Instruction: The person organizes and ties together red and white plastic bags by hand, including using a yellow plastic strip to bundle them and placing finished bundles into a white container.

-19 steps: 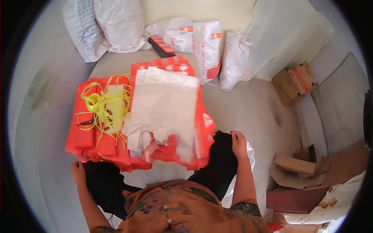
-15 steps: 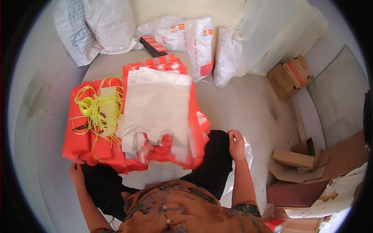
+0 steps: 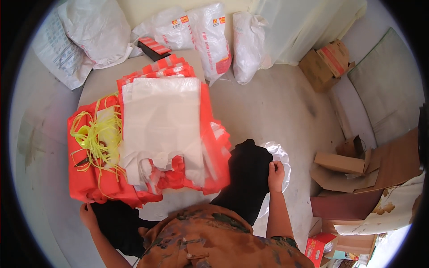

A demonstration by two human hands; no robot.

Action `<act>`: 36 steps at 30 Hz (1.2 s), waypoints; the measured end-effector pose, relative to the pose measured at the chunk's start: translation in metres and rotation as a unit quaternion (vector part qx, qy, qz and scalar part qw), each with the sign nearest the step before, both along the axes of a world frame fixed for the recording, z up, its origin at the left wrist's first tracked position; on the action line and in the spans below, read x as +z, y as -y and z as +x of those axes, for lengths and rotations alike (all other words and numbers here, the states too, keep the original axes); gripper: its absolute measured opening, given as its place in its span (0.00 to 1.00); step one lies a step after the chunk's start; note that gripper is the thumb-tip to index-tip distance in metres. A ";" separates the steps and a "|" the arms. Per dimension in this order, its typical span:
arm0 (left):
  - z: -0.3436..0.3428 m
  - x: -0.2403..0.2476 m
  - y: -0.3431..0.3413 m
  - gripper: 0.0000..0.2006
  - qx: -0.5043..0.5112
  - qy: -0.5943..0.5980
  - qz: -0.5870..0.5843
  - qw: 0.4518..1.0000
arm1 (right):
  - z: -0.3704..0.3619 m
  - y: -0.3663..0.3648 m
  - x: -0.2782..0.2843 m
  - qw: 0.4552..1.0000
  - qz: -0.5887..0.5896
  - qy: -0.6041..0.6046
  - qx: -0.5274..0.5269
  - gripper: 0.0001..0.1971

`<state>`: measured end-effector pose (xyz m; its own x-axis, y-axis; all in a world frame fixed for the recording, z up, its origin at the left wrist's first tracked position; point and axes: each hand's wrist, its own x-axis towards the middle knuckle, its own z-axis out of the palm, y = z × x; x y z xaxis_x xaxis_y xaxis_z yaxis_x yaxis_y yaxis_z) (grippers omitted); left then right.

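Note:
My left hand (image 3: 89, 217) is at the outer side of my left knee, its fingers closed on the cloth of my black trousers (image 3: 245, 178). Over by the right knee, my right hand (image 3: 276, 177) pinches the trouser leg in the same way. Before me, a stack of white plastic carrier bags (image 3: 163, 118) lies flat on layered red-and-clear plastic bags (image 3: 214, 154), handle cut-outs toward me. To their left, folded red bags (image 3: 82, 181) carry a tangle of yellow-green ties (image 3: 100, 136). Neither hand touches the bags.
Several full white sacks (image 3: 208, 40) line the back wall. A black-and-red striped item (image 3: 154, 48) sits behind the stack. Cardboard boxes (image 3: 326, 64) stand at the far right; an opened carton (image 3: 344, 163) lies nearer. Clear plastic (image 3: 279, 154) shows beside my right leg.
The view has shifted, so the bags and sacks sit further left in it. My right knee has swung a little outward and my right hand has moved with it. Both hands stay at the trousers.

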<state>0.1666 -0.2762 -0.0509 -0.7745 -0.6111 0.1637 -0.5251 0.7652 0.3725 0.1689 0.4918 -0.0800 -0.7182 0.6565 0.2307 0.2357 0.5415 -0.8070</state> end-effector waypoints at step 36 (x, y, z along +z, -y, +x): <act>-0.021 0.006 -0.015 0.17 -0.036 0.026 -0.058 0.997 | -0.028 0.088 0.074 0.883 0.307 0.105 0.341 0.07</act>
<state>0.1456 -0.2613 -0.0451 -0.8248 -0.5330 0.1886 -0.4838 0.8379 0.2527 0.1410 0.4035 -0.0056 -0.9671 -0.1462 0.2083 -0.2039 0.9349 -0.2904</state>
